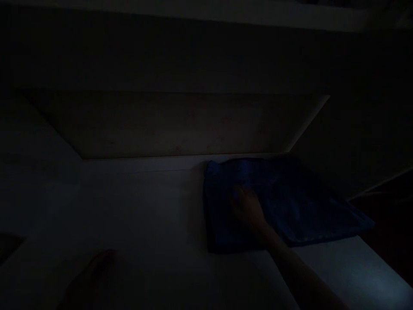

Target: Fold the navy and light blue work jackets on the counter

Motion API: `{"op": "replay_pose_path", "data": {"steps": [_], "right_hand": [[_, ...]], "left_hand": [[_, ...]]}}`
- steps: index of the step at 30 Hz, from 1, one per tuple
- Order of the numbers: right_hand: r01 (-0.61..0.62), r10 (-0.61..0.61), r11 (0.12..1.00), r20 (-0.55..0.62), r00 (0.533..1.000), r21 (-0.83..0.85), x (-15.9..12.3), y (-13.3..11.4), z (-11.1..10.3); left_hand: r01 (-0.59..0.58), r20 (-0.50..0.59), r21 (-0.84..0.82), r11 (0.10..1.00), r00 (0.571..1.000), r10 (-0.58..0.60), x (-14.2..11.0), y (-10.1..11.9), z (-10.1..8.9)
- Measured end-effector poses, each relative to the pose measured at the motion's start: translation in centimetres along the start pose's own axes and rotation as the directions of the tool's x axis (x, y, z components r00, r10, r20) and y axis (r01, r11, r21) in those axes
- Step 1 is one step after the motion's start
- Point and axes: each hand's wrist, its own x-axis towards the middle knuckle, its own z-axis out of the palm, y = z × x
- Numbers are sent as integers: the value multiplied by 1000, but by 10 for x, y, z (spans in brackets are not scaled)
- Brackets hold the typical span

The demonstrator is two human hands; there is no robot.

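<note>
Folded blue cloth [303, 202] lies flat on a pale shelf-like surface, right of the middle. My right hand [247, 206] is on its left part, the fingers curled and closed, with a bit of blue showing between them. Their exact grip is hard to make out in the dark. Low on the left, my left hand [98, 262] is a dim shape over the pale surface [138, 215], apart from the cloth. Its fingers are too dark to tell apart.
The light is very low. Behind the surface stands a back panel [183, 125] with a pale ledge at its foot. Dark side walls rise left and right, and a pale beam [193, 15] crosses the top. The surface's front right edge [383, 262] drops off into darkness.
</note>
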Motion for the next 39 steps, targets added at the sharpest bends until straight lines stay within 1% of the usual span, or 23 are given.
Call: {"op": "replay_pose_path", "data": {"steps": [1,2,4,6,7,9,10,11,13,15,18,20,22,24,28,31,34,39], "right_hand": [[86,-90,992,32,995,94,-20,-25,4],[171,-185,969,63,981,180,-40,-49,10],[308,-352,900,98,931,310,-75,-93,26],[403,-477,832,118,871,381,-100,-130,44],[439,-524,806,132,842,398,-109,-145,51],[498,-595,773,175,785,394,-119,-167,64],[521,-613,769,197,765,371,-122,-175,68],[532,-613,777,215,760,336,-123,-181,71],[541,-595,801,229,771,257,-123,-187,77],[566,-598,800,200,776,196,-122,-188,81],[624,-633,774,125,764,108,-121,-185,88],[647,-649,761,95,755,49,-121,-183,92],[666,-664,746,87,742,14,-121,-182,95],[681,-679,732,79,730,-4,-120,-182,96],[691,-686,723,91,722,-28,-120,-182,95],[672,-665,741,137,734,-6,-121,-183,93],[645,-640,763,182,746,41,-121,-184,92],[604,-609,792,189,770,89,-121,-185,92]], "left_hand": [[6,28,15,1000,1000,-7,6,5,-5],[4,59,4,1000,998,-4,13,12,-9],[-7,114,-61,998,993,14,27,29,-11],[-5,144,-148,989,989,27,42,44,-8],[-1,155,-192,981,987,31,48,49,-5],[51,173,-273,961,985,-3,58,55,-1],[81,184,-314,946,983,-23,61,55,1],[108,196,-351,930,980,-40,62,55,3],[112,205,-392,913,978,-31,63,51,5],[31,190,-372,928,981,44,61,48,7],[-130,160,-237,963,972,171,57,46,8],[-189,162,-150,970,963,213,55,48,9],[-193,168,-108,975,963,210,54,50,8],[-191,175,-104,976,963,207,54,53,7],[-186,186,-72,980,963,196,53,58,4],[-165,192,-64,984,966,175,51,58,4],[-172,191,-69,983,965,182,51,57,4],[-182,197,-43,982,963,186,51,58,3]]}}
